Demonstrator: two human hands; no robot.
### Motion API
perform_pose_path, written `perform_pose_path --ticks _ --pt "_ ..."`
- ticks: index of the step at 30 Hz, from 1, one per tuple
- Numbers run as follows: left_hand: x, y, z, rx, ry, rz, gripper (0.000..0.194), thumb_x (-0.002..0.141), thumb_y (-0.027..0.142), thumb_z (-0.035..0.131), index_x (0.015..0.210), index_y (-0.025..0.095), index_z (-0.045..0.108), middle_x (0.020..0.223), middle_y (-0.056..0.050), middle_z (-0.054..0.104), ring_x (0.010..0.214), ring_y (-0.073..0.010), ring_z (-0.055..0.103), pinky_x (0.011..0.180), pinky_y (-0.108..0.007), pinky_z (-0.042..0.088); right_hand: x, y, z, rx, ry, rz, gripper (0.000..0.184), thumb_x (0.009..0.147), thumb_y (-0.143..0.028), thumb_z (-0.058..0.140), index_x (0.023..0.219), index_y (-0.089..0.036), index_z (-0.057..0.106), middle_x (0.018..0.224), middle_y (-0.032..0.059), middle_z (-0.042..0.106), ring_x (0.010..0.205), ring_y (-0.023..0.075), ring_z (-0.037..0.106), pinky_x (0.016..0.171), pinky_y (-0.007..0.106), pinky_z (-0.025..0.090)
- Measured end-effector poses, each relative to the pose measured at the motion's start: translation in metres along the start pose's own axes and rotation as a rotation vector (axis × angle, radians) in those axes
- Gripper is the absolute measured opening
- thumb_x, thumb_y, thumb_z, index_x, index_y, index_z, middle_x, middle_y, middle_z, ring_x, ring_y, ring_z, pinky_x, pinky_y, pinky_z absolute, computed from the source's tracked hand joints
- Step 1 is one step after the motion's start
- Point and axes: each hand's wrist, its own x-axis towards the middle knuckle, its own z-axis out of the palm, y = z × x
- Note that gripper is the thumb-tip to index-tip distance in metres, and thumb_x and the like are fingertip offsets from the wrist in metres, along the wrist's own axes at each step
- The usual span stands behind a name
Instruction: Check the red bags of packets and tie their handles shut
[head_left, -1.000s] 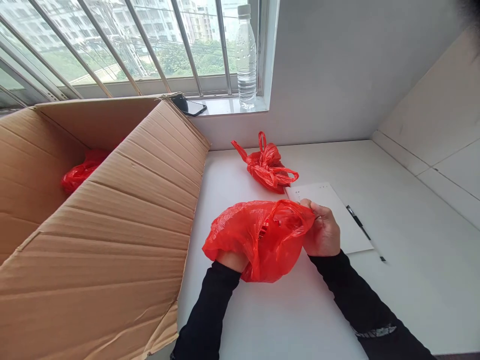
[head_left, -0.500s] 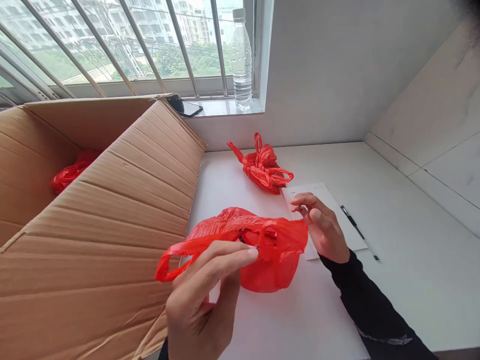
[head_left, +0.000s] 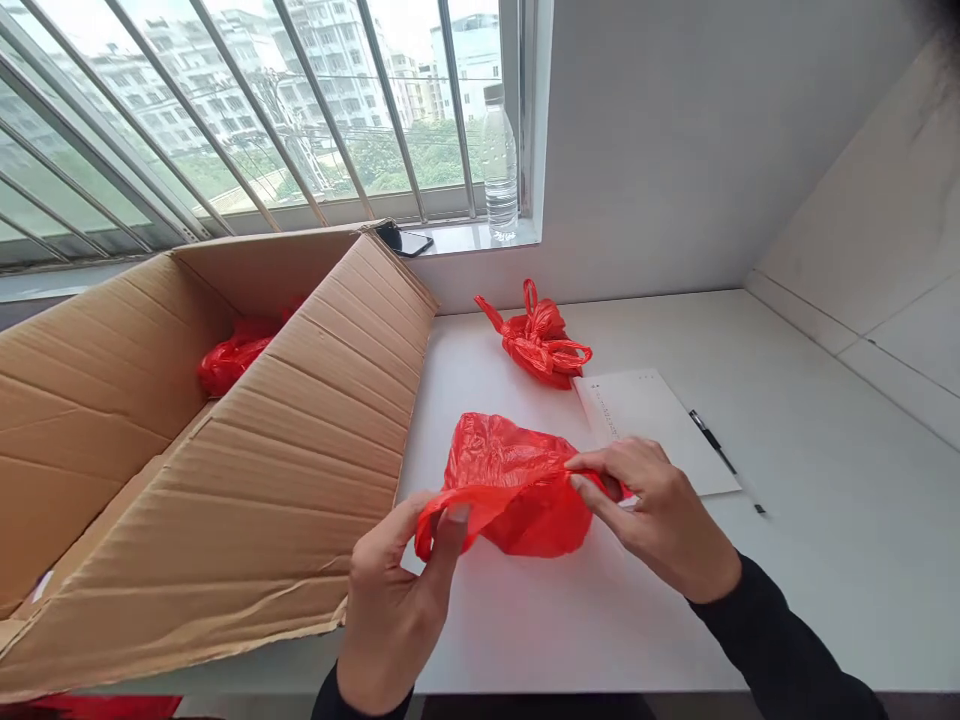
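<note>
A red plastic bag [head_left: 517, 480] rests on the white table, its top edge stretched between my hands. My left hand [head_left: 401, 580] pinches the left end of that edge between thumb and fingers. At the opposite end, my right hand [head_left: 645, 510] grips the bag's gathered film, with the fingertips closed on it. What the bag contains cannot be made out. Behind it lies a second red plastic bag [head_left: 540, 345], knotted, with its loops sticking up.
To the left stands a large open cardboard box [head_left: 300, 450] with a red bundle [head_left: 236, 360] inside. Right of the bags lie a paper pad [head_left: 645, 410] and a pen [head_left: 712, 440]. A water bottle [head_left: 500, 165] and a phone [head_left: 412, 243] sit on the windowsill.
Both hands have taken hold of the bag's edge; before, they hovered beside it with fingers apart. The bag's mouth is now drawn flatter. The view has shifted, showing more of the box's inside.
</note>
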Motion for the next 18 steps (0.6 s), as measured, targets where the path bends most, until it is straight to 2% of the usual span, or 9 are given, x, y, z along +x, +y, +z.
perform_pose_path --ticks 2,4,7,8,10,12,13,16,18 --pt "-0.006 0.015 -0.003 -0.113 -0.017 -0.046 0.030 0.095 0.039 0.061 0.072 0.020 0.066 0.063 0.002 0.052 0.060 -0.0122 0.046 0.059 -0.025 0.039 -0.005 -0.009 -0.012 0.055 0.076 0.007 0.009 0.097 -0.025 0.061 0.103 -0.029 0.067 0.091 0.0025 0.058 0.087 0.0216 0.055 0.081 0.042 0.044" --pt "-0.007 0.026 -0.005 -0.226 0.039 -0.009 0.030 0.092 0.037 0.065 0.067 0.020 0.065 0.072 0.001 0.058 0.065 -0.0127 0.051 0.061 -0.024 0.041 -0.008 -0.022 -0.024 0.143 0.175 0.007 0.013 0.096 -0.022 0.062 0.105 -0.029 0.067 0.109 0.0059 0.057 0.106 0.0251 0.054 0.087 0.043 0.046" --pt "-0.003 0.035 -0.009 -0.442 0.090 0.043 0.028 0.091 0.035 0.066 0.067 0.021 0.068 0.099 -0.002 0.070 0.093 -0.0190 0.063 0.077 -0.025 0.050 -0.009 -0.042 -0.036 0.332 0.285 0.001 0.018 0.095 -0.017 0.062 0.108 -0.029 0.066 0.112 0.0070 0.058 0.108 0.0257 0.055 0.086 0.043 0.049" --pt "-0.001 0.037 -0.009 -0.520 0.048 0.036 0.028 0.093 0.037 0.063 0.070 0.022 0.070 0.099 -0.003 0.072 0.101 -0.0214 0.064 0.088 -0.029 0.051 -0.009 -0.048 -0.038 0.388 0.309 -0.006 0.019 0.094 -0.015 0.062 0.108 -0.028 0.066 0.108 0.0067 0.060 0.103 0.0251 0.057 0.083 0.042 0.050" --pt "0.001 0.042 -0.008 -0.686 -0.118 -0.008 0.038 0.099 0.041 0.052 0.073 0.022 0.072 0.079 -0.004 0.075 0.097 -0.0244 0.068 0.100 -0.038 0.048 -0.007 -0.057 -0.041 0.452 0.345 -0.020 0.019 0.093 -0.014 0.062 0.106 -0.026 0.066 0.097 0.0052 0.062 0.092 0.0231 0.059 0.075 0.039 0.051" --pt "0.001 0.048 -0.005 -0.835 -0.313 -0.079 0.049 0.102 0.046 0.042 0.071 0.021 0.069 0.056 -0.004 0.067 0.077 -0.0244 0.070 0.091 -0.041 0.052 -0.005 -0.065 -0.041 0.482 0.355 -0.031 0.018 0.093 -0.013 0.063 0.104 -0.026 0.067 0.087 0.0033 0.062 0.081 0.0207 0.058 0.067 0.036 0.049" --pt "0.000 0.051 -0.003 -0.888 -0.399 -0.121 0.048 0.102 0.049 0.041 0.074 0.021 0.068 0.054 -0.003 0.065 0.069 -0.0230 0.068 0.081 -0.039 0.054 -0.005 -0.068 -0.041 0.489 0.355 -0.034 0.018 0.092 -0.012 0.063 0.104 -0.026 0.067 0.083 0.0025 0.061 0.076 0.0196 0.057 0.063 0.035 0.047" --pt "-0.003 0.059 0.003 -0.898 -0.588 -0.169 0.028 0.097 0.046 0.057 0.111 0.024 0.066 0.069 -0.002 0.067 0.067 -0.0170 0.064 0.067 -0.029 0.051 -0.004 -0.075 -0.041 0.518 0.377 -0.061 0.022 0.090 -0.010 0.063 0.105 -0.025 0.068 0.075 0.0011 0.058 0.066 0.0179 0.052 0.055 0.034 0.040" --pt "-0.004 0.059 0.005 -0.835 -0.588 -0.120 0.034 0.096 0.036 0.062 0.129 0.027 0.059 0.076 0.000 0.064 0.070 -0.0138 0.061 0.071 -0.027 0.051 -0.003 -0.076 -0.041 0.542 0.413 -0.110 0.024 0.088 -0.006 0.063 0.105 -0.022 0.069 0.071 0.0004 0.057 0.062 0.0169 0.051 0.053 0.034 0.037"
